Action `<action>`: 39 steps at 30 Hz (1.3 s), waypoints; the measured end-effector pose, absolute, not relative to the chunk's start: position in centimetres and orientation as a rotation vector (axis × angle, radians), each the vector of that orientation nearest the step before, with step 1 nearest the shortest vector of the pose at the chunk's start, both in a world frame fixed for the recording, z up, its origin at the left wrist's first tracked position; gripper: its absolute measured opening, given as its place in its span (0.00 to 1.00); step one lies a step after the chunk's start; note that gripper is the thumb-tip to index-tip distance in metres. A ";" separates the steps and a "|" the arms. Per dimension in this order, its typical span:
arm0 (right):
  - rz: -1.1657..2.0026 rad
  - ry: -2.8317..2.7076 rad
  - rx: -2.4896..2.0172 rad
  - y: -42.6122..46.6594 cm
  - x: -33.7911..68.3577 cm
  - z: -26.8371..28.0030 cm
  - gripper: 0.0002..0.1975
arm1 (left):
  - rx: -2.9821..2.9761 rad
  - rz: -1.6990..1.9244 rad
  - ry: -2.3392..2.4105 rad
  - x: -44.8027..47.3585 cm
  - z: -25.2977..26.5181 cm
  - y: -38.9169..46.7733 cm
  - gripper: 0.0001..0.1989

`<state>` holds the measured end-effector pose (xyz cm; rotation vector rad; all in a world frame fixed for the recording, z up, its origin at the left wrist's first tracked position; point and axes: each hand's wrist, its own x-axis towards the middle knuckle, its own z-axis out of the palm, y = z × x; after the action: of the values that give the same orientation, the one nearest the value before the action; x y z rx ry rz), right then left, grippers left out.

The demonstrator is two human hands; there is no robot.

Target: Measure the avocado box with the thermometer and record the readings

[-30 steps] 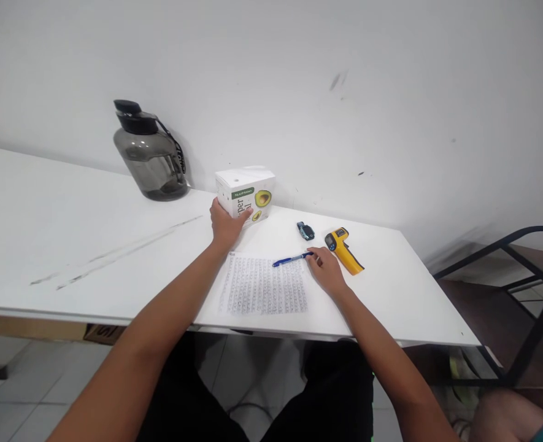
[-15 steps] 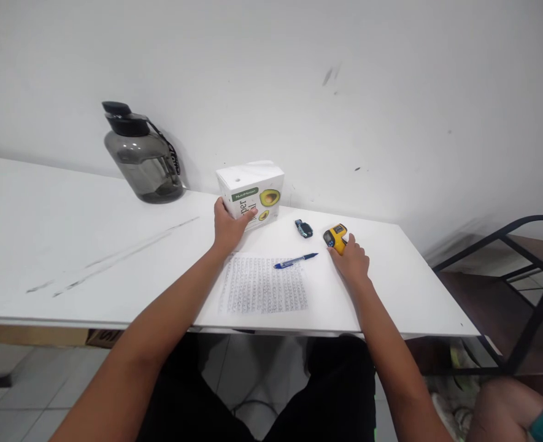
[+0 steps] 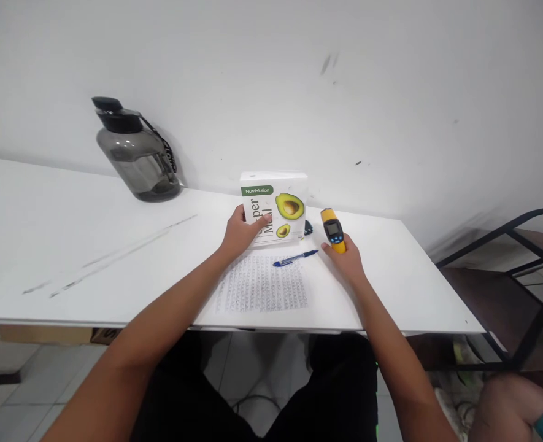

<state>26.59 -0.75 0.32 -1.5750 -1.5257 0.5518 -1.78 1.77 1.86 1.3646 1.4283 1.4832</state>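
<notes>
My left hand (image 3: 242,230) grips the left side of a white NutriMotion box (image 3: 289,228) with avocado pictures, its thumb across the front. In my right hand (image 3: 346,256) is a yellow and black infrared thermometer (image 3: 333,228), its small screen and blue buttons facing me. Behind the box's right edge a small dark object (image 3: 308,228) is mostly hidden. A blue pen (image 3: 295,258) lies across the top of a sheet of paper (image 3: 262,288) covered in rows of print or writing, in front of the box.
A large grey jug (image 3: 137,159) with a black lid stands against the wall at the left of the white table (image 3: 91,245). To the right is a dark metal-framed shelf (image 3: 496,270). Another person's knee (image 3: 505,405) shows at lower right.
My left hand has brought the box right and nearer, turning its front towards me; it now covers most of the small dark object. My right hand has raised and turned the thermometer upright.
</notes>
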 end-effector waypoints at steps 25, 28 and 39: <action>0.418 -1.980 -1.214 -2.4 24.8 0.3 0.23 | 1.612 1.514 1.591 -0.4 1.7 -0.1 0.36; 0.409 -1.984 -1.198 -2.4 24.9 0.1 0.22 | 1.636 1.530 1.572 -0.3 1.6 -0.1 0.36; 0.377 -1.996 -1.116 -2.3 24.9 -0.2 0.21 | 1.682 1.549 1.552 -0.3 1.4 -0.2 0.38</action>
<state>24.91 -2.28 -0.23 -1.1159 -1.9959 0.3768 -0.35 -0.15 1.44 1.6818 1.5517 1.5490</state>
